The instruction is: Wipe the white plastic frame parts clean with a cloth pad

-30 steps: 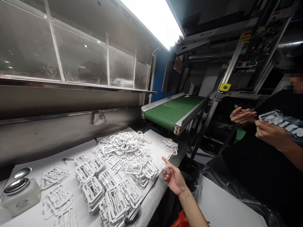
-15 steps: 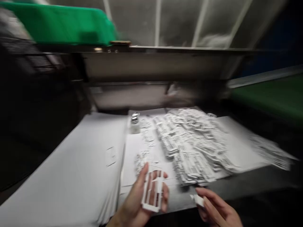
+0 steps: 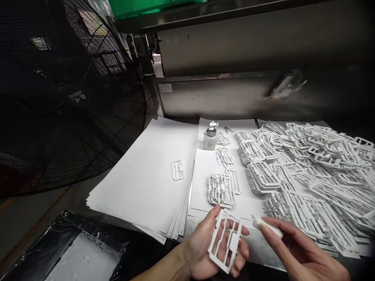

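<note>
Fan (image 3: 77,95) w/ blurry hub text, L hand (image 3: 209,248) gripping frame (image 3: 225,241), R hand (image 3: 304,249) pinching wad (image 3: 268,227)

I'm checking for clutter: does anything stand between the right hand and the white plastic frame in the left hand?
Only the fingers of the left hand, poking past the edge of the white plastic frame towards the right hand with its white wad; nothing else visible stands between.

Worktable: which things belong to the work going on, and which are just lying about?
Seemingly in the work:
white frame in the left hand
small white wad in the right hand
piled frames
perhaps the open-lidded bottle

Apparently just lying about:
dark tweezer-like tool
clear plastic bag by the back panel
</note>
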{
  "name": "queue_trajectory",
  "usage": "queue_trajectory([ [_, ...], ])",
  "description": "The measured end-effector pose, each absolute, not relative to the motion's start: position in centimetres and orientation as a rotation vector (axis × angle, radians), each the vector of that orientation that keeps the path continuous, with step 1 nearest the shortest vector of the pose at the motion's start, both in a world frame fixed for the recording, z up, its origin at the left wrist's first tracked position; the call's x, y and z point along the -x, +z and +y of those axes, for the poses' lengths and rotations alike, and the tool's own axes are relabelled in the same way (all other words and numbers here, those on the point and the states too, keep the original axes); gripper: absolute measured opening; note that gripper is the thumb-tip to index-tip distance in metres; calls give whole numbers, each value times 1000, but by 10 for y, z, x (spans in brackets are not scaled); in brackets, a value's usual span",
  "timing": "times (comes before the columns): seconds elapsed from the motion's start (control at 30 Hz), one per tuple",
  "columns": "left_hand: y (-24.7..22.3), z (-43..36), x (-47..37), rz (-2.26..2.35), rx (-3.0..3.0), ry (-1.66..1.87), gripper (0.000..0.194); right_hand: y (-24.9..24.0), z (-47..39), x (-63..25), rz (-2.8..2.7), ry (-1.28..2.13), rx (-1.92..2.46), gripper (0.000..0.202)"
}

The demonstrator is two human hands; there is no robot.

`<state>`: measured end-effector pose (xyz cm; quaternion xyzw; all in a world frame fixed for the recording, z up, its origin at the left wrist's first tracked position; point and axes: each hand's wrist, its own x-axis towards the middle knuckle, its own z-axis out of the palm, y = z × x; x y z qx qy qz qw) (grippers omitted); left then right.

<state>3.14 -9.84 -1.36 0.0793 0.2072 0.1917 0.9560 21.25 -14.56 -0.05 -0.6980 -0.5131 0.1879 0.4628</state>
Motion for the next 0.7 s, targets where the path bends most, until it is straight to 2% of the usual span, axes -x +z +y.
queue_trajectory([
  [0.13,-17,-98,-30,417,-144,386,83,7,-130,-210,-1538,330,1610,24],
  [0.4,-22,-100,-35,424,-155,392,83,10,-106,-184,-1883,381,1287,16],
  [0.7,-26,-99,-31,424,-127,381,79,0,-131,-217,-1667,261,1592,24],
])
